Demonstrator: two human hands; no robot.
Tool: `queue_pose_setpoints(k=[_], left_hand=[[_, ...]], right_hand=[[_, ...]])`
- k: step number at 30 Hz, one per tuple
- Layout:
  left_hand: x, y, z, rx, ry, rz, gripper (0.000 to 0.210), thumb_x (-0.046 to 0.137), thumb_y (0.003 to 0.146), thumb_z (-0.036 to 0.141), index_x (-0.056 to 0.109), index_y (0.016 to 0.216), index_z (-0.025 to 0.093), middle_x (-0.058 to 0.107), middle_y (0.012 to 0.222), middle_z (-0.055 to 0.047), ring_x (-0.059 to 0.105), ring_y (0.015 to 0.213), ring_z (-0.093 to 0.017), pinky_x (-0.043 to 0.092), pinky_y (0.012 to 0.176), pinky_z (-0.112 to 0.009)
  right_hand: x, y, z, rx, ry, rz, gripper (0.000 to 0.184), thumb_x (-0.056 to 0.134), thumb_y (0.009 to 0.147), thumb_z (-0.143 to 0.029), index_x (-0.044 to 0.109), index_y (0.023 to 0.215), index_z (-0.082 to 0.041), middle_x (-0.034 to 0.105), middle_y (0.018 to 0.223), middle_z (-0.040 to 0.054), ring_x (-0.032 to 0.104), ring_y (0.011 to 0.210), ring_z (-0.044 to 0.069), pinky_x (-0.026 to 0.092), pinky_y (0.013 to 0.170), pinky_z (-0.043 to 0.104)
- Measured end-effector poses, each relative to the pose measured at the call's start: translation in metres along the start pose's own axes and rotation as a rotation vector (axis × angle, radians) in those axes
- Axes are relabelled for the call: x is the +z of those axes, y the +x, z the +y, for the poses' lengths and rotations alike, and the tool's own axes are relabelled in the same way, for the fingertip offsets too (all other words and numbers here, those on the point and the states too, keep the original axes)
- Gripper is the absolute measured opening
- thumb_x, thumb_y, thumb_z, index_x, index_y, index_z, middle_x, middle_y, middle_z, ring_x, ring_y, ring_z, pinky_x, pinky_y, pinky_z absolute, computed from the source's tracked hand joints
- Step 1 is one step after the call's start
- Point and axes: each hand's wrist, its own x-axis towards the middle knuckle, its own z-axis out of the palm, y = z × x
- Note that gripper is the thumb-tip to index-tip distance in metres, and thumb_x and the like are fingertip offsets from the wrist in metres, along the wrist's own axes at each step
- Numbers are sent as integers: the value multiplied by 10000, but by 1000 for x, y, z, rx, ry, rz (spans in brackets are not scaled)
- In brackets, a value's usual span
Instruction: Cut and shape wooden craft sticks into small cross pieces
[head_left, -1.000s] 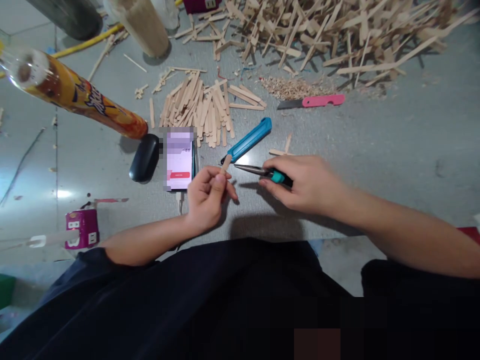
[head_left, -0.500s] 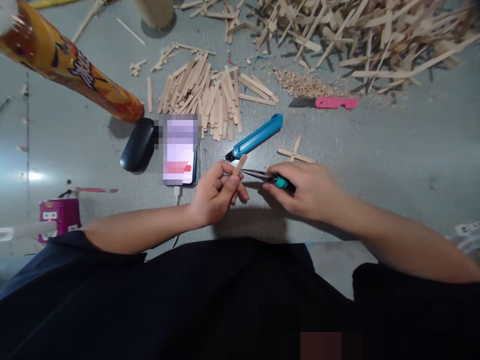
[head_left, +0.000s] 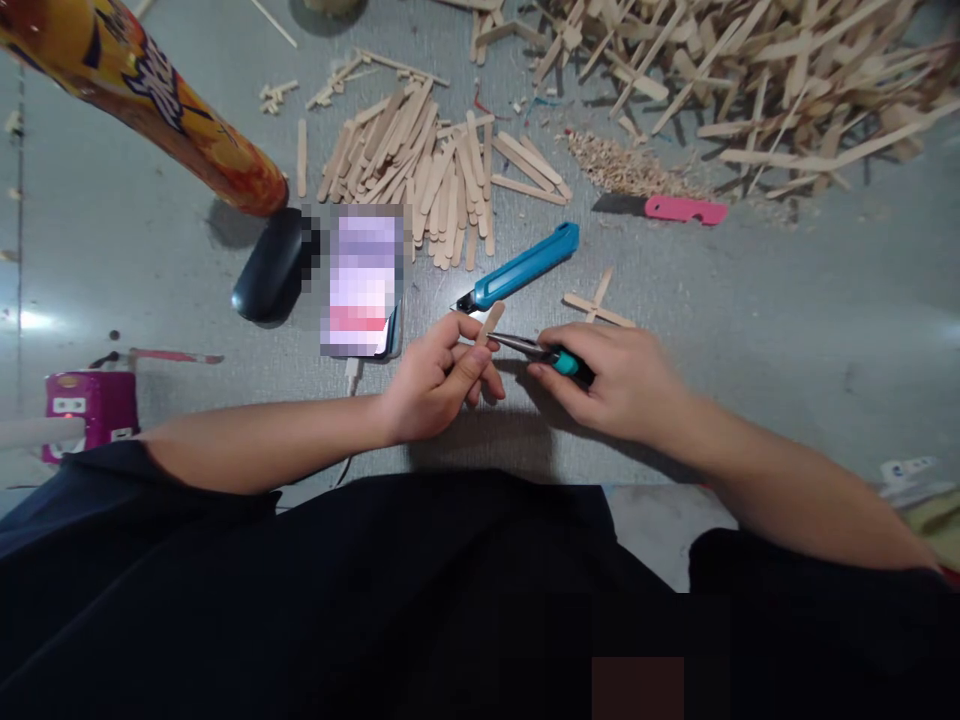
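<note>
Between thumb and fingers, my left hand (head_left: 442, 380) pinches a wooden craft stick (head_left: 493, 318), its rounded end pointing up and away. My right hand (head_left: 622, 375) is wrapped round the dark and teal handles of long-nose pliers (head_left: 517, 346). The tips of the pliers reach the edge of the stick; whether the jaws are closed on it is too small to tell. Just beyond my left hand lies a blue utility knife (head_left: 525, 266). Past the pliers rests a small cross of joined sticks (head_left: 598, 302).
A pile of craft sticks (head_left: 420, 170) lies ahead, with a phone (head_left: 364, 280) and dark mouse-shaped object (head_left: 271, 268) left of it. A pink-handled knife (head_left: 686, 209) lies by wood crumbs (head_left: 630, 170). Jointed sticks (head_left: 735, 70) heap far right. An orange-yellow can (head_left: 202, 130) stands left.
The view has shifted a little, moving the table things slightly in the picture. Both hands keep their hold, and the plier tips remain at the stick.
</note>
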Motion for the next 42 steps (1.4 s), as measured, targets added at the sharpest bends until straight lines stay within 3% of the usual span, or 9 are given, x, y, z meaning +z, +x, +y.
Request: queue_pose_setpoints(k=[12,15,20,26,32,34,38,42], left_hand=[[-2,-5,-3,-18,77,-4,345,659,1185,563,545,1128,242,857,833,-23,607,484,-62,517,497,-180],[-5,-4,-1,22,83,-23,312,691,1177,514,595,1109,225,863,856,-38,655,543,-71,556,542,-186],[-8,-2,1,110,144,72,226,824,1101,384,738,1022,190,805,829,-26,723,690,-88,581,638,-195],[-8,-2,1,79,152,79,330,871,1050,489,768,950,192,816,861,-53,739,690,-121,604,632,-239],[-12,4,-5,112,161,73,413,938,977,546,750,856,199,767,773,-44,705,669,-132,581,620,-245],[-12,5,-4,74,112,71,407,963,958,543,762,891,195,787,809,-49,720,688,-131,605,639,-244],[-12,7,2,-7,-14,56,405,997,934,498,750,910,178,803,818,-45,750,693,-115,634,660,-215],[-9,11,8,-87,-116,57,461,1049,868,494,722,871,169,777,745,-27,750,634,-105,605,589,-172]], right_hand=[[-1,1,0,31,7,-41,330,621,1124,-508,800,1146,-231,876,997,104,802,841,303,486,747,413],[-3,2,-1,67,21,-77,332,629,1104,-511,810,1123,-233,853,927,94,778,796,293,457,716,399],[-5,2,-3,123,69,-121,290,663,1070,-470,830,1105,-236,832,878,82,744,751,273,441,697,385],[-13,4,-8,180,198,-219,182,747,1020,-424,822,1019,-258,788,792,29,701,714,233,445,678,355],[-19,8,-14,198,379,-350,164,716,1040,-397,784,967,-266,775,765,-4,699,683,208,460,669,357],[-18,7,-12,187,337,-320,178,719,1044,-422,768,976,-264,779,781,6,710,707,219,465,675,361],[-9,3,-5,122,68,-131,148,675,1048,-386,751,1050,-259,816,887,62,744,783,280,490,715,413],[-1,1,3,62,-131,-34,160,626,1024,-262,733,1143,-251,859,1110,137,806,1009,374,558,786,474]])
